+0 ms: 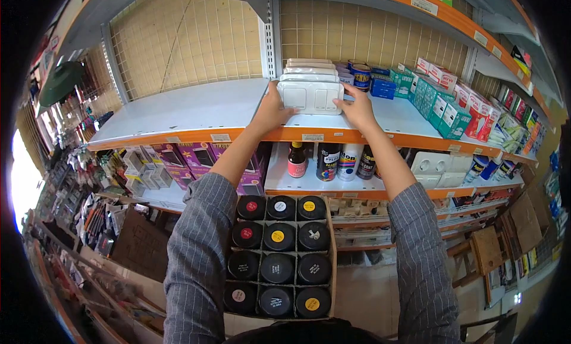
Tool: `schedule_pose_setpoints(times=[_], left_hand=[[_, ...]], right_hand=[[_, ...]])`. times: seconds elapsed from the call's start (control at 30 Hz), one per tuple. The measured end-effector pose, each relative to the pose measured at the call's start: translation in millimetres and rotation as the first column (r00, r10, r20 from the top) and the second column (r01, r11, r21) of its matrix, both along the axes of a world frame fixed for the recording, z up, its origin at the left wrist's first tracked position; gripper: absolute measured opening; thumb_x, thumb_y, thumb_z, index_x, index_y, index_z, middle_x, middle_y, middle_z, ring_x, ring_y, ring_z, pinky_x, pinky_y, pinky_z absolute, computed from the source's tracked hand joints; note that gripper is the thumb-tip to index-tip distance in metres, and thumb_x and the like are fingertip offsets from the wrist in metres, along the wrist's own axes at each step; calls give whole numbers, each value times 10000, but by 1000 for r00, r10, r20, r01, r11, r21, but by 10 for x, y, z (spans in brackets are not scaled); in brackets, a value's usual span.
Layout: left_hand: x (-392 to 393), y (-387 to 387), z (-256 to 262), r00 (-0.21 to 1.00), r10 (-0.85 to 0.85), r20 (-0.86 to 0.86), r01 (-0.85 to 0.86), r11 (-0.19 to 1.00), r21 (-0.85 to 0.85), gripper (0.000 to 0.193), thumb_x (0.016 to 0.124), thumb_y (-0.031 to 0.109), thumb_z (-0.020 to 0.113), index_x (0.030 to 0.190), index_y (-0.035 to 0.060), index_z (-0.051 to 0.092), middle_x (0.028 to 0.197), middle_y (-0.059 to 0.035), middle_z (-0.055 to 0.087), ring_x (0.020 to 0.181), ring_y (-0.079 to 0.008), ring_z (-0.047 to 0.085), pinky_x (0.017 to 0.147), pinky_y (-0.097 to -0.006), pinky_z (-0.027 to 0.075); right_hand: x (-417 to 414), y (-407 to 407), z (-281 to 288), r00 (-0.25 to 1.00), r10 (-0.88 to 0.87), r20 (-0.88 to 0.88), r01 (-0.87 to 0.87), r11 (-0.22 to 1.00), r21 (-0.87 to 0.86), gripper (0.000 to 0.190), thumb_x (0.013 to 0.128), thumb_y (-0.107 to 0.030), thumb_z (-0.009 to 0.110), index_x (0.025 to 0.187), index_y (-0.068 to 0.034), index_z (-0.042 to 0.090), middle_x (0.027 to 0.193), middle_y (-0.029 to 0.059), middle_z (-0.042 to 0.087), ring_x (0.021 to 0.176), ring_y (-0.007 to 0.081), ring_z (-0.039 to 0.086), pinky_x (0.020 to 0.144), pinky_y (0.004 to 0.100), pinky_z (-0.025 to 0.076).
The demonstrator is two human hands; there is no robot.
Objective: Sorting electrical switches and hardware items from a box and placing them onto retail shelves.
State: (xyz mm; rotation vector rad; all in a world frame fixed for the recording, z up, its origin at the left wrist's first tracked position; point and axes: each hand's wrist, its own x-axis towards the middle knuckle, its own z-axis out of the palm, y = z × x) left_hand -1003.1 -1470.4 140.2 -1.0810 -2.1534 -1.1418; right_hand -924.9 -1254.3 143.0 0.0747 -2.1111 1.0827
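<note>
My left hand grips the left end of a white wall switch plate, and my right hand grips its right end. The plate stands upright near the front of a white metal shelf, its rocker switches facing me. Thumbs rest on its front face; most of the other fingers are hidden behind it. More white plates in clear wrap are lined up behind. Below my forearms, a divided cardboard box holds several spray cans with black caps and coloured dot labels.
To the right are blue cans, small blue boxes, and teal and red-white bulb boxes. The lower shelf holds a dark bottle, spray cans and socket plates. Purple boxes sit lower left; a wooden stool stands right.
</note>
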Motion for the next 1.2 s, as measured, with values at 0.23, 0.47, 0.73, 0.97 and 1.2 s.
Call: schedule_pose_setpoints(times=[0.23, 0.47, 0.73, 0.97, 1.2], left_hand=[[-68, 80, 66, 986, -107, 126, 110, 994, -12, 761, 704, 210, 689, 1186, -98, 188, 1019, -320, 493, 968, -378, 529, 835, -355, 421], [-97, 109, 133, 958, -78, 276, 63, 996, 62, 780, 787, 326, 598, 1202, -168, 160, 1070, -318, 480, 1025, -342, 506, 868, -320, 393], [-84, 94, 143, 939, -117, 322, 94, 992, 88, 751, 805, 315, 580, 1223, -142, 155, 1096, -295, 477, 1043, -316, 497, 874, -314, 387], [-74, 70, 152, 933, -144, 330, 117, 988, 100, 862, 791, 455, 539, 1256, -137, 120, 1194, -305, 393, 1136, -328, 410, 945, -324, 321], [-144, 36, 194, 778, -338, 529, 132, 912, 387, 964, 779, 701, 158, 1309, -98, 54, 1355, -260, 175, 1282, -310, 156, 1032, -351, 156]], right_hand=[[-88, 61, -26, 995, 80, 61, -80, 997, -3, 502, 738, -188, 647, 1176, -24, 465, 1067, 176, 563, 1003, 270, 536, 845, 317, 409], [-126, -108, 23, 984, 122, 128, -115, 991, -64, 363, 868, -187, 491, 1165, 16, 444, 1080, 138, 552, 983, 192, 515, 858, 286, 387], [-145, -109, 59, 954, 265, 140, -235, 951, -200, 374, 872, -194, 493, 1163, 33, 435, 1072, 127, 549, 958, 166, 516, 839, 274, 400], [-175, -136, 38, 957, 251, 148, -195, 929, -314, 563, 880, -352, 452, 1251, 51, 322, 1236, 177, 419, 1125, 203, 414, 938, 300, 328], [-153, -316, 168, 943, 309, 127, -231, 877, -421, 764, 862, -572, 232, 1327, 31, 172, 1390, 179, 165, 1299, 234, 135, 1041, 323, 126]])
